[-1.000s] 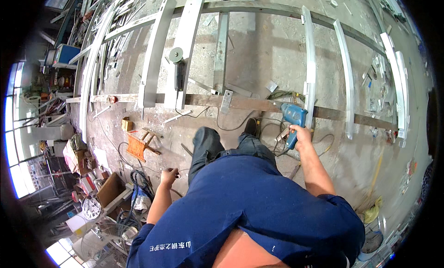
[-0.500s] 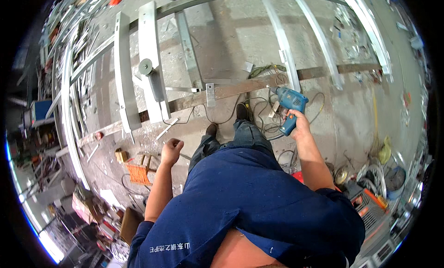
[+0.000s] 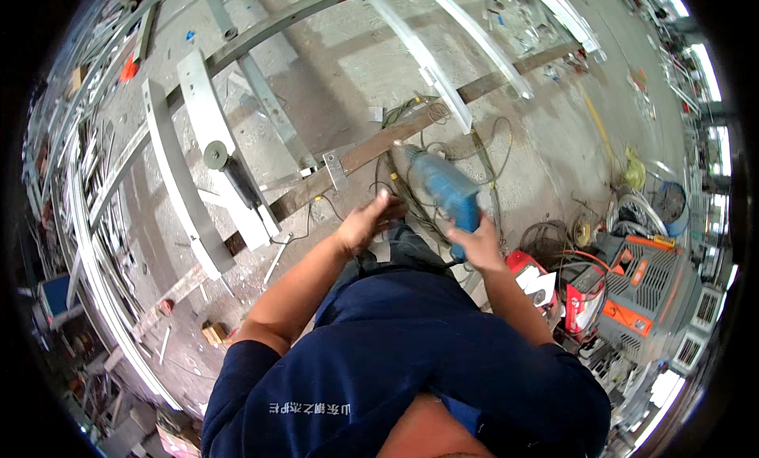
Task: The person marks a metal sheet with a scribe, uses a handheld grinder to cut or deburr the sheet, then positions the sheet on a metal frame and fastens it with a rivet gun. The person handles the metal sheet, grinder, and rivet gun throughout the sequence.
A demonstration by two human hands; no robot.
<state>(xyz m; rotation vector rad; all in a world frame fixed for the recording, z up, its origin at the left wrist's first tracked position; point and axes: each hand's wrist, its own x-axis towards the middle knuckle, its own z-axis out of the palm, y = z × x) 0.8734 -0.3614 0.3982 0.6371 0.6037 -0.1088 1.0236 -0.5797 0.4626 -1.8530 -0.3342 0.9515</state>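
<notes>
My right hand (image 3: 478, 243) is wrapped round the handle of a blue power drill (image 3: 447, 185). The drill is slightly blurred, and its chuck points up and left toward the metal rail. My left hand (image 3: 371, 221) is in front of my body, left of the drill and apart from it. Its thumb is raised and its fingers stretch toward the drill, with nothing visible in them. Just beyond that hand, a small metal plate with holes (image 3: 335, 171) rests on the brown metal rail (image 3: 371, 157).
An angle grinder (image 3: 229, 169) lies on a wide silver bar (image 3: 207, 118) at left. More pale bars (image 3: 419, 54) cross the rails. Cables (image 3: 411, 197) trail over the floor by my feet. A grey and orange machine (image 3: 640, 292) stands at right, beside a red-and-white box (image 3: 581, 304).
My left hand has moved right and forward, nearer the drill. The drill, in my right hand, has come closer to my middle and tilted. The view has turned toward the right.
</notes>
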